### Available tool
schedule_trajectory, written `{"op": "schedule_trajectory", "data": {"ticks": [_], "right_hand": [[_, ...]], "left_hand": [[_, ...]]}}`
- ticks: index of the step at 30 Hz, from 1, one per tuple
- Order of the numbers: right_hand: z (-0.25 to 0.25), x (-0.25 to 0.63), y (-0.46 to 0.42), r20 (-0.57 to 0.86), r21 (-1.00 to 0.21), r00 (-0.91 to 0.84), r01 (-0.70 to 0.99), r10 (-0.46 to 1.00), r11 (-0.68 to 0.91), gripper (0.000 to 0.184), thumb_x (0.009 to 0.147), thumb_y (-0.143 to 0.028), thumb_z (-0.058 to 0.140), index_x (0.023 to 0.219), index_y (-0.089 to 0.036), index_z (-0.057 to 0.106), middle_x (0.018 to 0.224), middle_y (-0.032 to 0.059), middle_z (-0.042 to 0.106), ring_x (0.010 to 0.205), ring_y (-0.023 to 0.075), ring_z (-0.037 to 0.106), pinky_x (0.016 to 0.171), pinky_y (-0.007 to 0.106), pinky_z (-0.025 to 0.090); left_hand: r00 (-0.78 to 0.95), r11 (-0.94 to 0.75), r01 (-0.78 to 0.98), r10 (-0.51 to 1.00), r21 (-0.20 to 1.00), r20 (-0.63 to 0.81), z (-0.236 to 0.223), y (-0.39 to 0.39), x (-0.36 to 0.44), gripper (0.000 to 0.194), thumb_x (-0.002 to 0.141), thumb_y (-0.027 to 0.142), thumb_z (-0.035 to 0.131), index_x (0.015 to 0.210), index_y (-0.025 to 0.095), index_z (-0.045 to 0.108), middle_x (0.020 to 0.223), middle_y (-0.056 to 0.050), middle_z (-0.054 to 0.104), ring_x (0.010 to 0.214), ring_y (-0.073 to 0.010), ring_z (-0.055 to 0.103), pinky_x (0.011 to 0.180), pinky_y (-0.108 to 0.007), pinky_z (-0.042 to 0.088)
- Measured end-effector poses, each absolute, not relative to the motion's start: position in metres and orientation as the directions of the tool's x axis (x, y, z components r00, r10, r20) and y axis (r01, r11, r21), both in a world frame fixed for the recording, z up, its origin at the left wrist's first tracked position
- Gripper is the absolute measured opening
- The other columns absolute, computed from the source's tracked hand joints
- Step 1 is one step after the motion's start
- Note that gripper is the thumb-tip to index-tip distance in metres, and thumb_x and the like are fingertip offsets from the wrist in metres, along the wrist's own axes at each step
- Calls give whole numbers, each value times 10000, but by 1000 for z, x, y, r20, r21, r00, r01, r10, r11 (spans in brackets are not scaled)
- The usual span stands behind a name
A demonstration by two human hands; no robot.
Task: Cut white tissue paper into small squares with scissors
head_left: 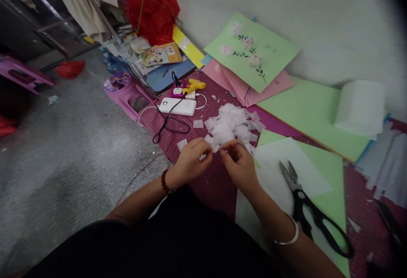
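Note:
Both of my hands meet over the near edge of the pile of small white tissue paper squares (230, 123). My left hand (193, 163), with a dark red bead bracelet at the wrist, is closed with its fingers pinched. Close by, my right hand (240, 165) is closed too, thumb against the forefinger. A thin white tissue paper piece (215, 147) shows between the fingertips of both hands; its edges blend with the pile behind. Single squares, such as a tissue square (198, 124), lie left of the pile on the red checked cloth (208, 186).
Black-handled scissors (300, 195) lie on white and green sheets at right. A paper roll (361, 107) stands behind. A green card with flowers (251, 53) leans at the wall. A white power bank (178, 106), black cable (171, 119) and yellow glue gun (194, 85) lie left.

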State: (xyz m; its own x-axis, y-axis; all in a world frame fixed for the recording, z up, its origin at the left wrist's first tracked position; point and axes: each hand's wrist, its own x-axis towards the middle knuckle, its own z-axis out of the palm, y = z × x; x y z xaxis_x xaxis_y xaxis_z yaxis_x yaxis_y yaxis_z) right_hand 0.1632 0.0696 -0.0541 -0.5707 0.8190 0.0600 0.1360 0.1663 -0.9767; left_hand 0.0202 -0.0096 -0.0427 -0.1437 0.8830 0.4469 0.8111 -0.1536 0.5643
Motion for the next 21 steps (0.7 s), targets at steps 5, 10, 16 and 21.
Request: {"op": "schedule_trajectory", "data": {"ticks": [5, 10, 16, 21], "right_hand": [[-51, 162, 68, -58, -993, -698, 111, 714, 28, 75, 782, -275, 562, 738, -214, 558, 680, -15, 542, 602, 143, 520, 567, 266, 431], [-56, 160, 69, -44, -992, -657, 116, 753, 44, 87, 768, -275, 565, 711, -211, 552, 685, -6, 549, 621, 150, 519, 577, 272, 415], [-56, 160, 72, 2, -989, -657, 112, 754, 101, 98, 755, -225, 539, 657, -215, 538, 668, -9, 546, 641, 159, 528, 606, 280, 419], [-57, 161, 72, 13, -987, -670, 109, 742, 116, 111, 755, -206, 528, 644, -215, 527, 673, -8, 554, 651, 158, 533, 607, 279, 422]], "left_hand": [[-94, -158, 875, 871, 457, 483, -51, -10, 18, 105, 827, 94, 512, 765, 175, 539, 745, -34, 587, 736, -139, 544, 687, -257, 445], [-71, -158, 876, 892, 456, 447, -50, -10, 22, 119, 835, 100, 490, 755, 170, 544, 741, -38, 578, 725, -141, 531, 671, -258, 434], [-135, -138, 702, 938, 699, 320, -41, -11, 27, 101, 760, 86, 512, 779, 162, 575, 706, -10, 574, 656, -114, 522, 617, -229, 415], [-214, -5, 556, 965, 831, 150, -35, -10, 25, 104, 786, 157, 508, 731, 153, 597, 668, -7, 597, 618, -105, 521, 594, -224, 408]]}}
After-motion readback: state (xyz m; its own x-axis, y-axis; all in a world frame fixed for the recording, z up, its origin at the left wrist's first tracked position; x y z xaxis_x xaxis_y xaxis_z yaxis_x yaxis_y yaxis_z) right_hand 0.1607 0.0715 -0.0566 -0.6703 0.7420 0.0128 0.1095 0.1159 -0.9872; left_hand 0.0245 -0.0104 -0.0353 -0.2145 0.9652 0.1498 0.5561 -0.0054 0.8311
